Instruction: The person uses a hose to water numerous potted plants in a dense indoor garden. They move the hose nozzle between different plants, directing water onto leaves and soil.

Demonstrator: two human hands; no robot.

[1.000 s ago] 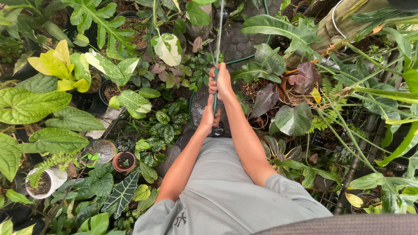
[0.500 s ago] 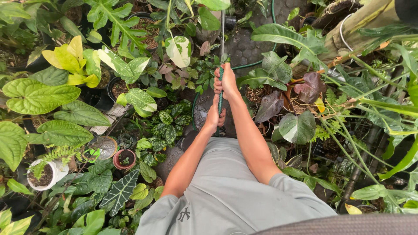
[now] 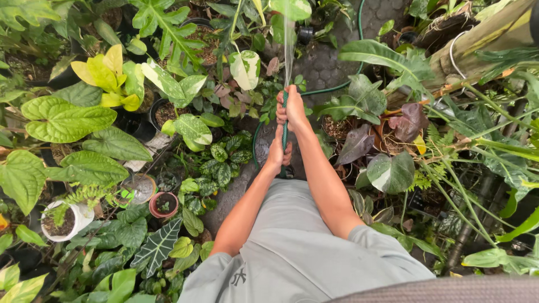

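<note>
Gripping a green garden hose (image 3: 285,126) with both hands, the person stands among potted plants and sends a thin stream of water (image 3: 289,39) up toward the far side of the scene. The right hand (image 3: 292,108) sits farther along the hose, at its end, fingers closed around it; the left hand (image 3: 278,151) holds nearer the body, fingers also wrapped shut on the hose. The rest of the hose loops down to the paved ground (image 3: 325,62) and curves off to the far right.

Compared with a second ago, both hands have come up slightly and sit a little more to the right in view, and the spray now shows more clearly, running straight past the white-variegated leaf (image 3: 245,68) toward the plants at the far edge. The grip has not changed: same two-handed hold, same order of hands. That suggests the watering is carrying on steadily, the aim only nudged along.

On the left stand a yellow-leaved plant (image 3: 106,76), a small terracotta pot (image 3: 163,204) and a white pot (image 3: 64,220); on the right, a dark purple leaf (image 3: 411,120) and ferns (image 3: 443,168).
</note>
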